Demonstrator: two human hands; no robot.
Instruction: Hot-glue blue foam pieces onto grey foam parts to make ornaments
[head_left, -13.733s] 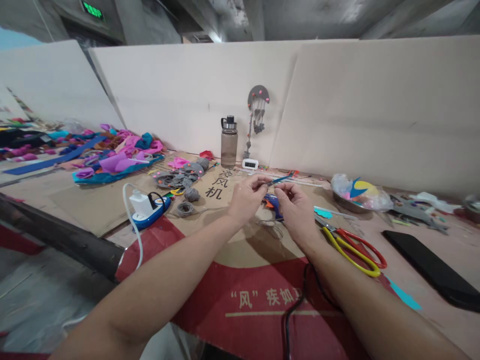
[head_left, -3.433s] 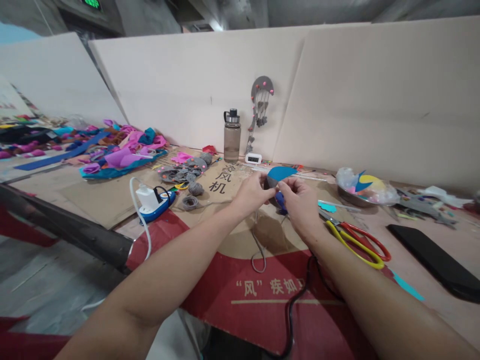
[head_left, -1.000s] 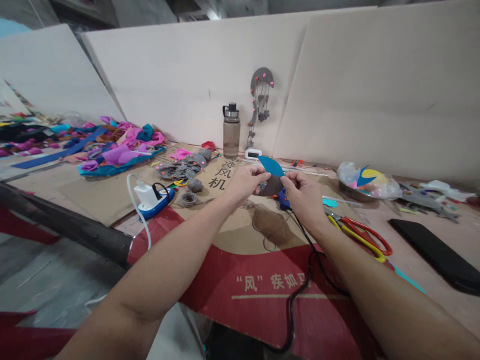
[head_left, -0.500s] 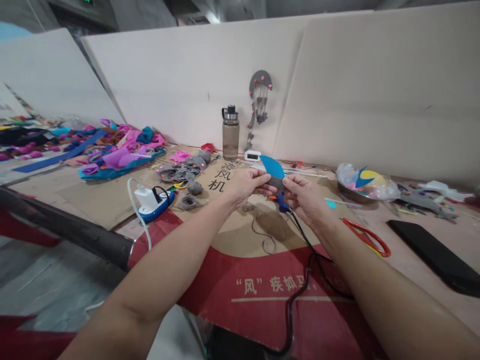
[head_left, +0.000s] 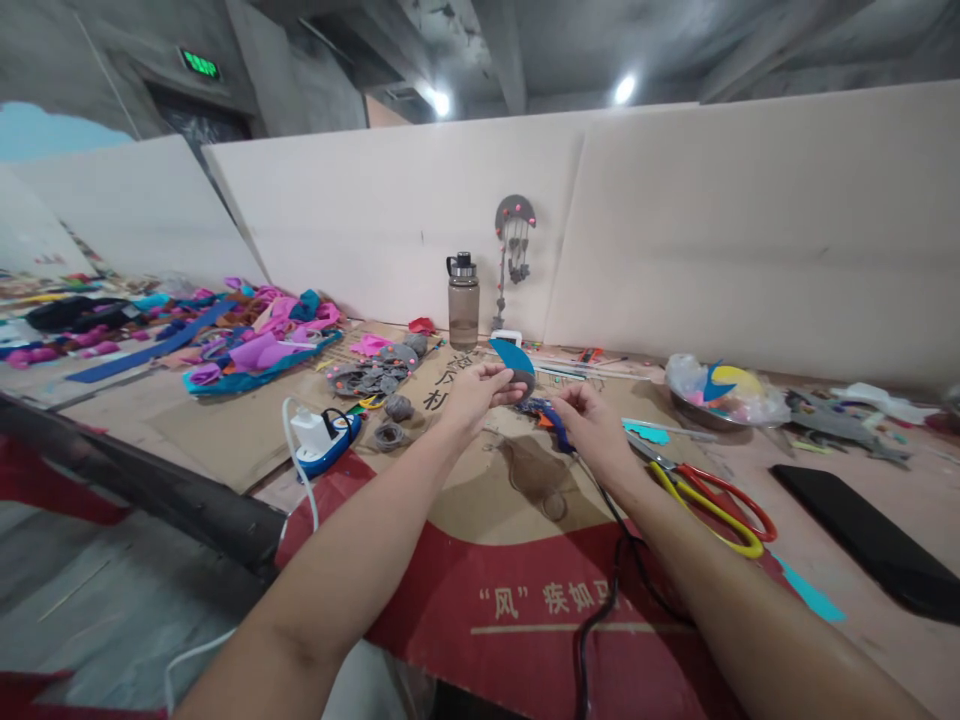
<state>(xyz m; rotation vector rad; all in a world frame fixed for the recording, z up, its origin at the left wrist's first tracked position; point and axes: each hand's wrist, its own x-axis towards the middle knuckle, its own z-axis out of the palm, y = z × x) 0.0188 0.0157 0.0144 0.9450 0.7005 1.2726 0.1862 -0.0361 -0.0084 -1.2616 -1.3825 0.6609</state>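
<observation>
My left hand (head_left: 484,395) is closed on a curved felt piece, blue (head_left: 514,356) on top with a grey part (head_left: 523,381) along its lower edge. Thumb and fingers pinch it above the cardboard. My right hand (head_left: 592,425) is apart from the felt, its thumb and forefinger pressed together; whatever may be between them is too small to make out. Just left of those fingers lies a blue glue gun (head_left: 556,430), its black cord (head_left: 619,560) running down over the red cardboard. Thin grey yarn (head_left: 553,505) lies loosely below the hands.
Red-and-yellow-handled scissors (head_left: 705,500) and a black phone (head_left: 862,540) lie to the right. Behind are a bottle (head_left: 463,310) and a bowl (head_left: 712,415) with a plastic bag. Left are a blue power strip (head_left: 330,450), grey yarn balls (head_left: 397,407) and coloured felt scraps (head_left: 262,350).
My right hand has let go of the felt piece and moved down towards the glue gun. The left hand keeps the felt, slightly further left. The view has tilted up.
</observation>
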